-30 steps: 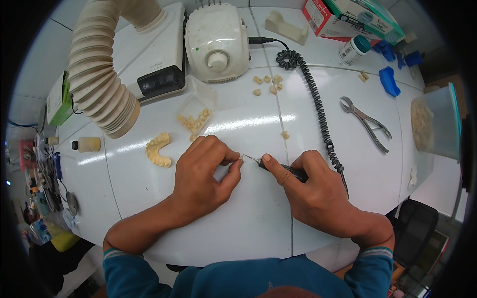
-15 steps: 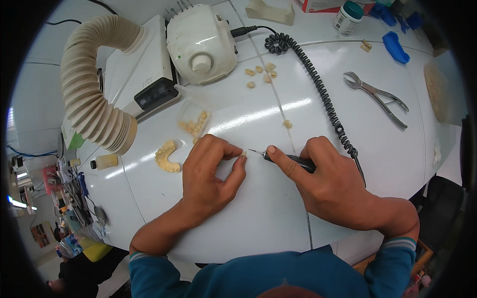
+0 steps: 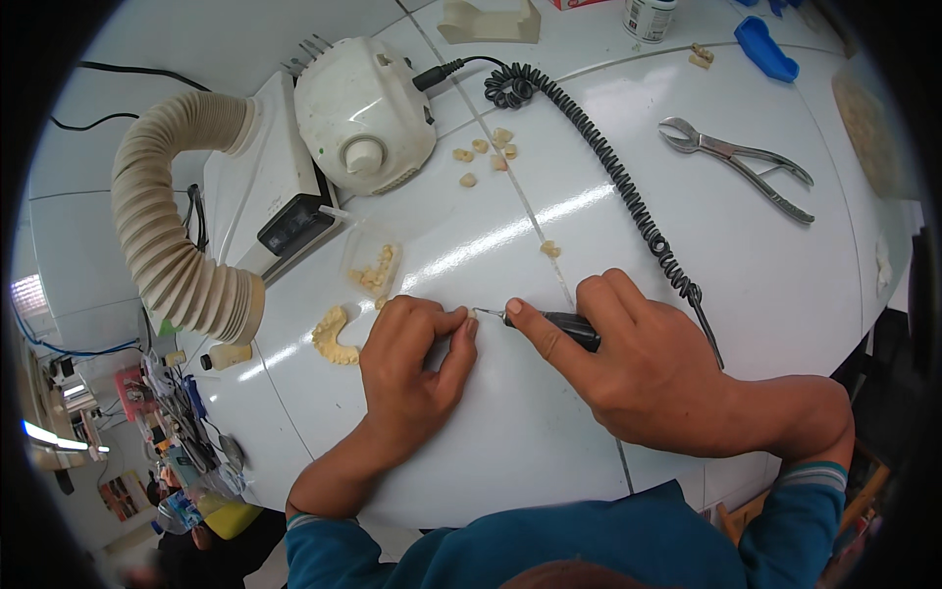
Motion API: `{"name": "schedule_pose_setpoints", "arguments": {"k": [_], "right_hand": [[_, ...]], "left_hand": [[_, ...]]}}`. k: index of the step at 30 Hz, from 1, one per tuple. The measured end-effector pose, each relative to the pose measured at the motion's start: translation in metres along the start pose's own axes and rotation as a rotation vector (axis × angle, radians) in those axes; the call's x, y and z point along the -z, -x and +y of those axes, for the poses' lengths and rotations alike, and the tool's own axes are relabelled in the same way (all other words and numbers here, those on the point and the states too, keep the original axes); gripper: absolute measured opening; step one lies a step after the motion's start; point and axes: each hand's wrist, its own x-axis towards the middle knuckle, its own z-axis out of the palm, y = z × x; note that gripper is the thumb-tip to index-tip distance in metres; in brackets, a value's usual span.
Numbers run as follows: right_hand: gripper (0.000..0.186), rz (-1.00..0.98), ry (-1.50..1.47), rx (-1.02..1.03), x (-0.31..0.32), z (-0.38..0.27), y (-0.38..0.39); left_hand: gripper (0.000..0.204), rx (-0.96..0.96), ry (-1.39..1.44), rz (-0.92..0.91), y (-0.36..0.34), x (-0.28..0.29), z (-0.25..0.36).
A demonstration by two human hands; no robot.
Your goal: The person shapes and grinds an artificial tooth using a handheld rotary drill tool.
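Observation:
My left hand (image 3: pixel 412 373) pinches a small pale tooth-shaped piece (image 3: pixel 472 313) between thumb and fingers. My right hand (image 3: pixel 648 363) grips a black rotary handpiece (image 3: pixel 564 328), its thin metal bur at or very close to the piece. A coiled black cord (image 3: pixel 618 172) runs from the handpiece to a white control unit (image 3: pixel 383 118). Left of my hands lies a cream horseshoe-shaped dental cast (image 3: pixel 334 337); behind it, a clear box (image 3: pixel 373 263) holds several small tooth pieces, with more (image 3: pixel 498 163) loose on the white tabletop (image 3: pixel 500 432).
A ribbed extraction hose (image 3: pixel 177 245) arches at the left beside a small bottle (image 3: pixel 231 356) and crowded tools (image 3: pixel 186 432). Metal pliers (image 3: pixel 741 162), a blue tray (image 3: pixel 763 51), a white jar (image 3: pixel 648 15) and a clear container (image 3: pixel 862 128) stand or lie right and back.
The camera view has shifted and turned. The bur tip has come closer to the piece pinched in my left hand than it was half a second ago.

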Motion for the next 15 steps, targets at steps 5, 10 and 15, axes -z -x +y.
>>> {"name": "schedule_pose_setpoints", "arguments": {"k": [5,10,15], "right_hand": [[0.051,-0.002,0.0,0.015,-0.0013,0.0003,-0.0013],[0.05,0.005,-0.009,0.03,-0.0007,0.0004,-0.0023],[0.05,-0.002,0.007,0.036,-0.0017,0.0009,-0.0018]], "left_hand": [[0.014,-0.023,-0.017,0.014,0.0013,-0.0007,0.001],[0.014,-0.027,0.009,0.014,0.0012,-0.0009,0.0005],[0.015,-0.031,0.019,0.017,0.0009,-0.0012,0.0007]]}}
